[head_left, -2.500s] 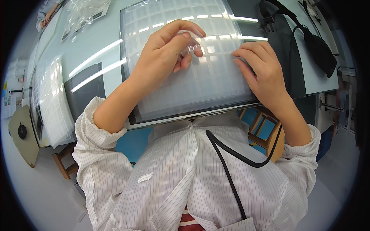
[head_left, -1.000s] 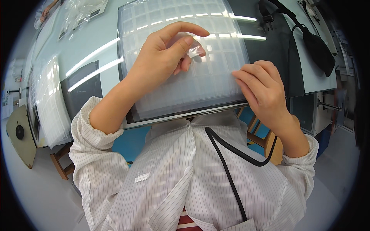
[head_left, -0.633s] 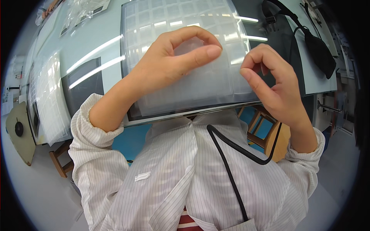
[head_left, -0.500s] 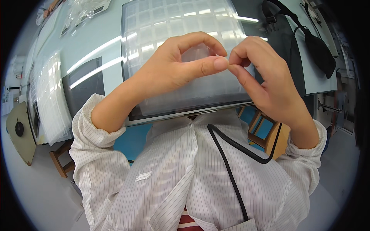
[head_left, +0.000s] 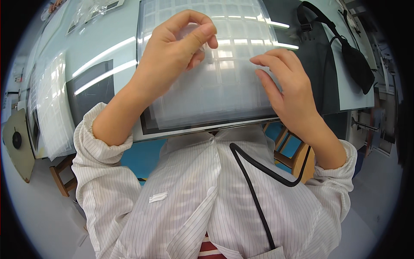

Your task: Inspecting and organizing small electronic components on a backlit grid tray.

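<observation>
A stack of clear plastic sheets (head_left: pixel 235 93) with a grid of square pockets lies on the table in front of me. Over its left part is my left hand (head_left: pixel 172 52), the thumb and fingers curled together. Something small and see-through seems to show at those fingers, but its kind cannot be made out. My right hand (head_left: pixel 286 84) hovers above the right edge of the stack, thumb and fingers apart, with nothing between them.
More gridded clear sheets (head_left: pixel 54 108) lie at the left table end, and crumpled clear film (head_left: pixel 88 15) at the far left. A black strapped pouch (head_left: pixel 355 64) rests at the right. Wooden stools (head_left: pixel 64 175) stand below the table edge. Part of another person's hand shows at far left.
My hands have come apart: the left moved up and to the left with fingers still curled, while the right moved slightly down and its fingers opened.
</observation>
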{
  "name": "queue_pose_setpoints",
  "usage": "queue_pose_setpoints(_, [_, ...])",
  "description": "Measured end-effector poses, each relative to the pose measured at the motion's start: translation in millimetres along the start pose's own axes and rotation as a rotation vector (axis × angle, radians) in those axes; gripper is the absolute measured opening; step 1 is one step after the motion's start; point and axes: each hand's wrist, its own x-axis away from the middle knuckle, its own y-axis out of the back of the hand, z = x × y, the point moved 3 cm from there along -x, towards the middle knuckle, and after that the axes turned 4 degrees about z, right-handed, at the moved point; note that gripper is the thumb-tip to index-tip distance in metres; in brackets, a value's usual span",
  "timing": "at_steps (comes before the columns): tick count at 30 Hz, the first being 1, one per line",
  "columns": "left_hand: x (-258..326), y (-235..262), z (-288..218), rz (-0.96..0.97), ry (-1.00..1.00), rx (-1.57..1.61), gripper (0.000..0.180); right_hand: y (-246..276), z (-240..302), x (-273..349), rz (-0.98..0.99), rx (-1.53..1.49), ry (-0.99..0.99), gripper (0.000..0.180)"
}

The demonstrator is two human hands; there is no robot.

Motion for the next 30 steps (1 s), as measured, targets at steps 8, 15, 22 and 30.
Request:
queue_pose_setpoints(8, [2, -1, 2, -0.041, 0.132, 0.019, 0.028, -10, -1, -12, 0.050, 0.191, 0.098, 0.018])
queue_pose_setpoints(15, [4, -3, 3, -0.013, 0.118, -0.049, 0.028, -14, 1, -10, -0.049, 0.187, 0.153, 0.022])
queue_pose_setpoints(22, [2, -4, -1, 0.070, 0.058, -0.125, 0.027, -10, -6, -15, 0.006, 0.157, 0.169, 0.022])
queue_pose_setpoints(30, [6, -17, -3, 0.108, -0.244, -0.324, 0.024, 15, 11, -32, 0.104, -0.371, 0.008, 0.012])
